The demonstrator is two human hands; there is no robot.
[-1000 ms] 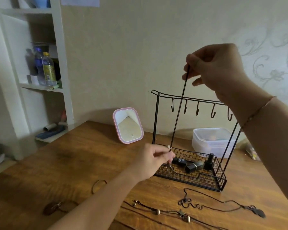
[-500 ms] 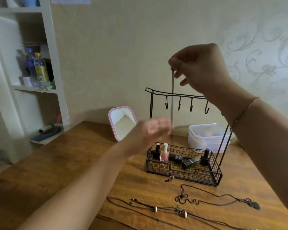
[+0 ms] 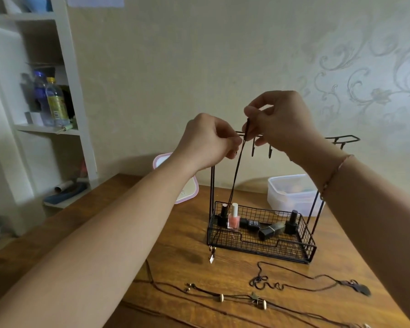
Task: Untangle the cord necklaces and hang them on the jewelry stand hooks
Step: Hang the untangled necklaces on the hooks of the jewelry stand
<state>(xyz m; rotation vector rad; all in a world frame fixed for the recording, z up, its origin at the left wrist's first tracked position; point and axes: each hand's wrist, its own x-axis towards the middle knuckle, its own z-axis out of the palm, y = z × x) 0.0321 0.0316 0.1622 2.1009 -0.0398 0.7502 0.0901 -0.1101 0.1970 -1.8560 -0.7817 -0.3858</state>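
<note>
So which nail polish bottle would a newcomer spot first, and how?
Find the black wire stand on the wooden table. In its basket's left end stands the pink bottle. It alone is pink with a white cap; its neighbours are black.

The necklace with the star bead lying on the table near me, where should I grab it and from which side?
Judging by how it lies, pinch the star-bead necklace from straight above, on the bare cord just left of the star, between it and the round bead. It lies flat on the table, so a side approach finds no purchase. Both the left hand and right hand now pinch the hanging necklace.
</note>
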